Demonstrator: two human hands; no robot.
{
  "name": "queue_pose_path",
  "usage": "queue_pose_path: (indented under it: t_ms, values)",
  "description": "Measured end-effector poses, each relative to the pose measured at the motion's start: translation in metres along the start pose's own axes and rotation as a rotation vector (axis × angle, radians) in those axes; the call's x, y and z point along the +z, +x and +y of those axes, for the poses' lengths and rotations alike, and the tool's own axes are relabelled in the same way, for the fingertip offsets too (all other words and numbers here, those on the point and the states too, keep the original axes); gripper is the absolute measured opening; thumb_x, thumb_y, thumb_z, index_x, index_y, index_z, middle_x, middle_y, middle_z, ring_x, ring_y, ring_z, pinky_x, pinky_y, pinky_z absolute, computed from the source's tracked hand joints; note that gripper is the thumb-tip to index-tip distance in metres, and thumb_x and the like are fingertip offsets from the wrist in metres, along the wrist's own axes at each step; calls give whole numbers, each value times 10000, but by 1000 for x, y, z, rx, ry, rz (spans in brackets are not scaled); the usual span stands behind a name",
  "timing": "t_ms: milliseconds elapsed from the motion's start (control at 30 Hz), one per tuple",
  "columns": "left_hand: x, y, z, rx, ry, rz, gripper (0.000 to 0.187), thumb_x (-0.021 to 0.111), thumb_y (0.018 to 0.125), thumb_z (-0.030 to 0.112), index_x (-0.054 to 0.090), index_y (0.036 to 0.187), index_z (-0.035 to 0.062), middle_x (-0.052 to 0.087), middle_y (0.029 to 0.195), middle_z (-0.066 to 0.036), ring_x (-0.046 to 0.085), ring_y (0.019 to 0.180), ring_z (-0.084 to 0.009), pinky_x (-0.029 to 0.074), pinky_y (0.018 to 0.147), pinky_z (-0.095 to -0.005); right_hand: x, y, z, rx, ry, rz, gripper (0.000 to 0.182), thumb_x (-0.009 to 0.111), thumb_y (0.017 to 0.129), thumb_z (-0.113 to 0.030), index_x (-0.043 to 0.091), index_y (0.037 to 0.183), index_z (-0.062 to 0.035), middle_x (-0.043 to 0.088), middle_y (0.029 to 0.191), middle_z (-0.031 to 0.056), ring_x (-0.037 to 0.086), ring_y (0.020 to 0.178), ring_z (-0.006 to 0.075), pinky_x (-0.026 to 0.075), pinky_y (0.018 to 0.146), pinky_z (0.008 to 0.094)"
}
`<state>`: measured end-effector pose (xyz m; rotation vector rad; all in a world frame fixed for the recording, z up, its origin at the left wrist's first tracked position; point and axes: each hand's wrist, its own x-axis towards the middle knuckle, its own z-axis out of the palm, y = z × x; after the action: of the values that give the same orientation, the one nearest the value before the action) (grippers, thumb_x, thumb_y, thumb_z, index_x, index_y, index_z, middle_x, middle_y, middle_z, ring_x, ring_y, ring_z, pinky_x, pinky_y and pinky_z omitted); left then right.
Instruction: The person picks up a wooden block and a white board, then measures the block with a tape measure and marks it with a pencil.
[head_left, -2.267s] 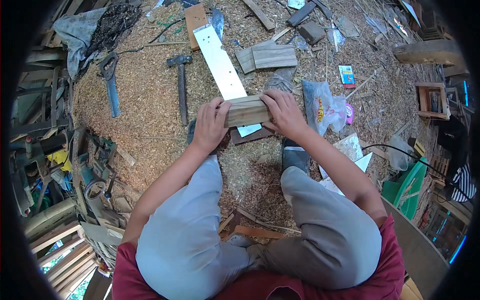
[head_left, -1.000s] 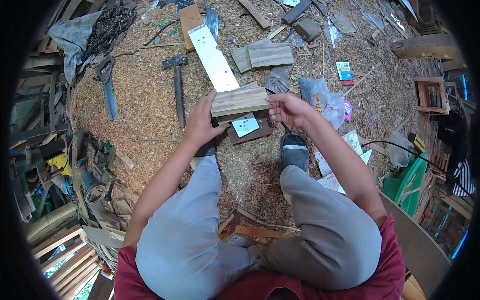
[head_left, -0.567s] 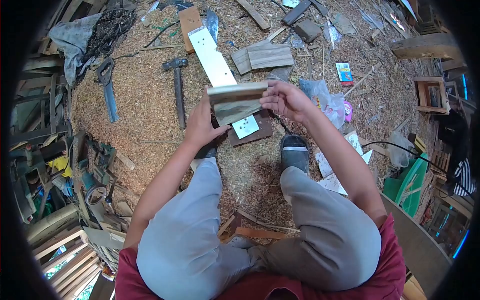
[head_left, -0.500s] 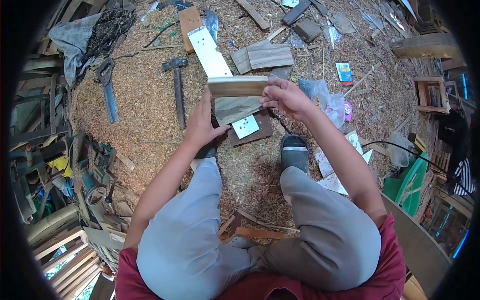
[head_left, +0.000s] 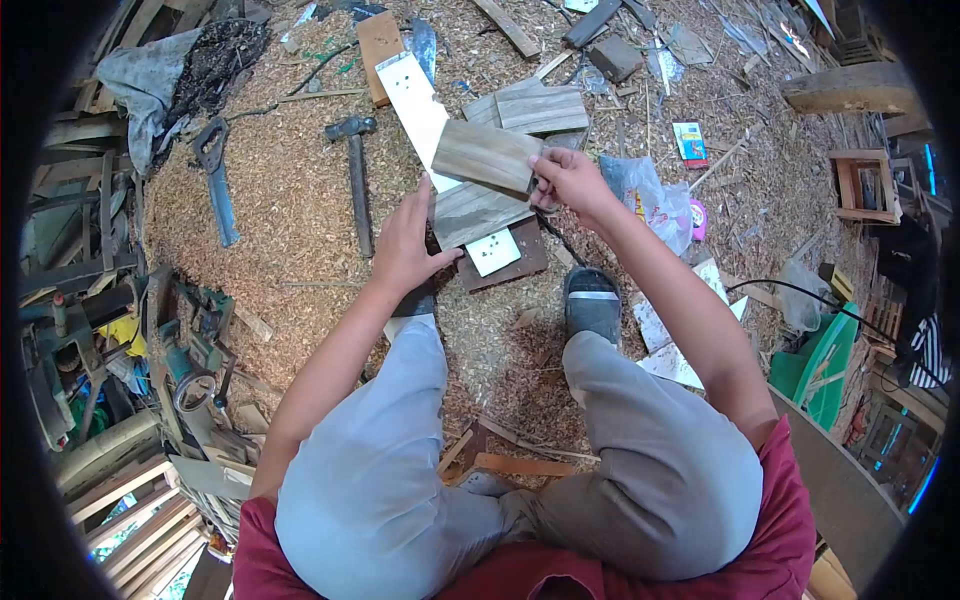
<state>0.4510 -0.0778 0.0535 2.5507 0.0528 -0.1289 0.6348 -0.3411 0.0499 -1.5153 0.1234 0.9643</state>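
Observation:
My right hand (head_left: 568, 182) pinches the right end of a short wooden board (head_left: 487, 155) with thumb and fingers. That board is tilted with its broad face up, over a second wooden board (head_left: 480, 215). Beside the second board's left edge is my left hand (head_left: 405, 245), fingers stretched out and thumb spread toward its near corner; it seems to touch the edge. Under the boards runs a long white strip (head_left: 412, 100) with small dark holes. Its near end (head_left: 494, 252) lies on a dark brown block (head_left: 528, 262).
A hammer (head_left: 358, 190) and a handsaw (head_left: 217, 185) lie left on shavings. More wooden boards (head_left: 543, 107) lie beyond my hands. To the right are a plastic bag (head_left: 650, 200), a pink round object (head_left: 698, 220) and a green plastic piece (head_left: 825, 370). My sandaled foot (head_left: 592, 305) is close by.
The upper board has turned from nearly edge-on to face-up, its left end swinging away from my left hand. My right hand has shifted slightly right; my left hand stays by the lower board.

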Motion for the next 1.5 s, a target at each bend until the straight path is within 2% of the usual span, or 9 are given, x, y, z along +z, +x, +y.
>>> queue_pose_path:
  t_ms: [167,300,400,700,900,1000,1100,1200,1500]
  values:
    - [13,-5,-6,-25,-82,110,1267,970,796,348,182,1740,43,547,1526,-243,618,1340,-363,479,1157,-487,-14,14,6,-83,161,119,176,620,1117,-164,616,1067,5,684,845,81,731,697,188,603,612,291]
    - [37,-4,-30,-266,-639,69,827,799,981,196,356,1656,19,627,1451,-171,662,1235,-233,522,1080,-388,-5,7,-7,-265,366,325,321,609,1118,-156,618,1338,77,729,992,109,743,902,180,627,771,293]
    - [37,1,-33,-474,-971,18,516,652,1056,35,487,1544,-8,709,1307,-101,681,1154,-159,556,989,-327,-15,6,14,-233,-60,160,490,690,1053,-160,588,1487,44,749,1124,126,742,1047,184,616,865,313]
    - [22,-5,-24,-409,-1017,6,503,712,1020,-12,494,1473,-22,680,1188,-85,675,971,-102,568,873,-266,5,-3,49,-288,-637,-10,647,832,918,-175,595,1465,77,756,1250,200,749,1063,254,598,955,390]
    - [17,-23,-17,-206,-926,50,449,802,933,-3,553,1304,33,625,1104,-42,653,1016,-117,567,932,-290,8,-31,44,-524,-608,14,496,833,868,-102,653,1312,26,733,1134,172,729,977,285,594,894,389]
    - [15,-30,-13,-30,-582,68,405,857,837,37,620,1164,51,657,1067,-59,676,940,-159,561,846,-313,5,-45,35,-557,-744,-22,420,824,833,-58,669,1221,-18,728,1109,165,726,988,335,584,883,404]
    - [5,-30,-2,20,-585,-94,338,845,834,10,642,1103,39,637,1067,-44,653,1000,-137,560,911,-292,2,-52,37,-541,-735,-88,397,821,800,-29,687,1174,-44,735,1088,156,715,1016,375,578,889,419]
    - [6,-29,7,98,-539,-115,342,855,812,4,691,1110,38,657,1061,-65,679,1002,-188,559,903,-324,-2,-49,42,-647,-807,-172,377,822,803,-21,705,1161,-40,757,1038,122,734,992,304,574,887,401]
    - [15,-25,4,169,-510,-104,358,882,814,16,704,1124,44,670,1041,-75,689,984,-234,558,879,-356,-3,-47,39,-673,-793,-237,346,830,811,-22,708,1131,-69,760,1082,139,703,1057,390,551,944,465]
